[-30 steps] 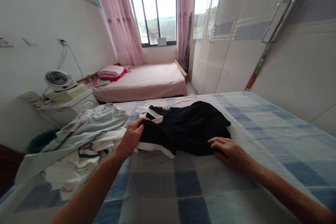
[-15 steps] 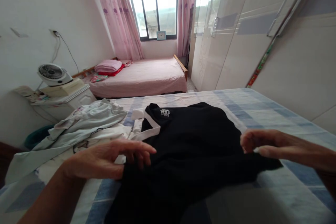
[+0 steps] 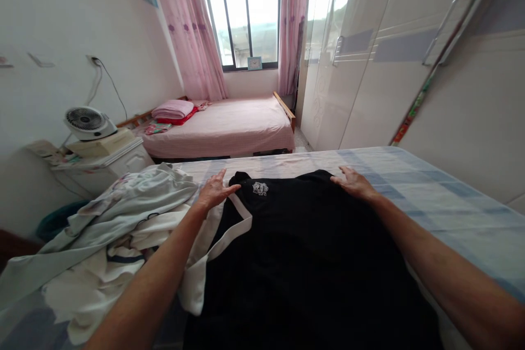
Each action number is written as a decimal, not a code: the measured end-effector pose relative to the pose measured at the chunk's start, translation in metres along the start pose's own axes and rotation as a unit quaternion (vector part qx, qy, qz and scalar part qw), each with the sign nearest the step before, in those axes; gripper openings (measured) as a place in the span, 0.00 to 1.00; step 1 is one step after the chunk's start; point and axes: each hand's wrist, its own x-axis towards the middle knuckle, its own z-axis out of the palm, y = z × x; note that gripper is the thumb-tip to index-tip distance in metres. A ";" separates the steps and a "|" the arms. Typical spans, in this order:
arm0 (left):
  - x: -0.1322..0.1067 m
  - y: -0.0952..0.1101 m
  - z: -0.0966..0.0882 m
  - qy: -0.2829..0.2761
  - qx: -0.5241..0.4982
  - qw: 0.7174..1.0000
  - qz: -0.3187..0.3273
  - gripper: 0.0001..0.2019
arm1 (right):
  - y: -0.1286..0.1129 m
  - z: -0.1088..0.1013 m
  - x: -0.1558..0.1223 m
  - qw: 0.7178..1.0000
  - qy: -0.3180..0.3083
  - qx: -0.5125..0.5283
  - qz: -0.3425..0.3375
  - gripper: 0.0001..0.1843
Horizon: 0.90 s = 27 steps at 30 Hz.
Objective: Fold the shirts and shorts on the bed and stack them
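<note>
Shirt point(image 3: 311, 251) lies spread out, unfolded, toward the bed's point(image 3: 430, 191) far edge; I see left hand point(image 3: 215, 190) and right hand point(image 3: 354, 182) open at its border, apparently gripping nothing.

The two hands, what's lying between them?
Between the left hand and right hand lies the black shirt, its white emblem showing, in the head view.

Left hand point(image 3: 216, 190), right hand point(image 3: 355, 183) outstretched, apart

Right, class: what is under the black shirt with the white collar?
The black shirt lies on a blue-and-white checked bedsheet, visible past its far and right edges. Whatever is directly beneath the shirt is covered.
</note>
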 end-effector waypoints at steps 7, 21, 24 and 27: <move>-0.011 0.027 -0.027 0.000 -0.114 0.993 0.013 0.16 | -0.024 0.009 -0.006 0.996 0.019 0.066 -0.057 0.17; -0.129 0.023 -0.094 -0.169 -0.126 0.973 0.091 0.16 | 0.042 -0.071 -0.122 0.978 -0.138 0.142 -0.068 0.15; -0.126 0.042 -0.078 -0.092 -0.087 0.986 0.105 0.19 | 0.023 -0.076 -0.131 0.985 -0.115 0.105 -0.076 0.20; -0.130 0.063 -0.063 -0.086 0.002 0.987 0.132 0.21 | 0.006 -0.080 -0.143 0.975 -0.149 0.070 -0.150 0.21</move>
